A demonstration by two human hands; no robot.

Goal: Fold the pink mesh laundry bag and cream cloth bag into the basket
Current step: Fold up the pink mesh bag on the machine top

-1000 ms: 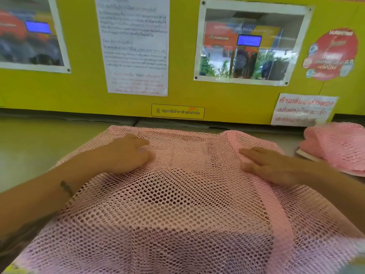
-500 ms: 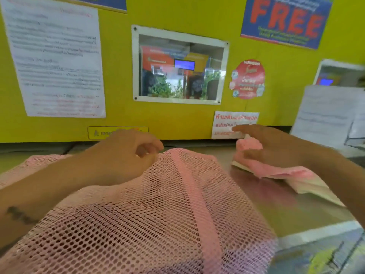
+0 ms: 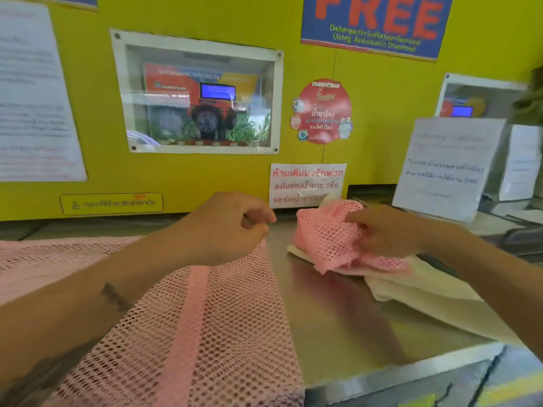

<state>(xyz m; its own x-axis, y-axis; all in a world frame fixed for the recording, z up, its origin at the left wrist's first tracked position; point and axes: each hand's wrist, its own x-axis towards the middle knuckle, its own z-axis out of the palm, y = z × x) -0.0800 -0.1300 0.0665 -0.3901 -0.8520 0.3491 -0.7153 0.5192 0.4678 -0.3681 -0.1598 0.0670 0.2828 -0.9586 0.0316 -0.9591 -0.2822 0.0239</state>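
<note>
A large pink mesh laundry bag [image 3: 205, 324] lies spread flat over the left half of the steel counter, a solid pink band running down it. My left hand [image 3: 226, 227] hovers over its far right corner with the fingers curled in; I cannot tell whether it pinches the mesh. To the right, a smaller folded pink mesh bag [image 3: 326, 242] rests on a cream cloth bag [image 3: 423, 286]. My right hand [image 3: 385, 233] grips that folded mesh bag from the right and lifts its edge. No basket is in view.
The steel counter [image 3: 338, 312] ends in a front edge at the lower right. Behind it stands a yellow wall [image 3: 188, 177] with a window, posters and stickers. A propped paper notice [image 3: 440, 168] stands at the back right.
My view has swung right. My right hand left the spread mesh bag, reached the folded bag on the right and closed on it. My left hand lifted off the mesh and curled.
</note>
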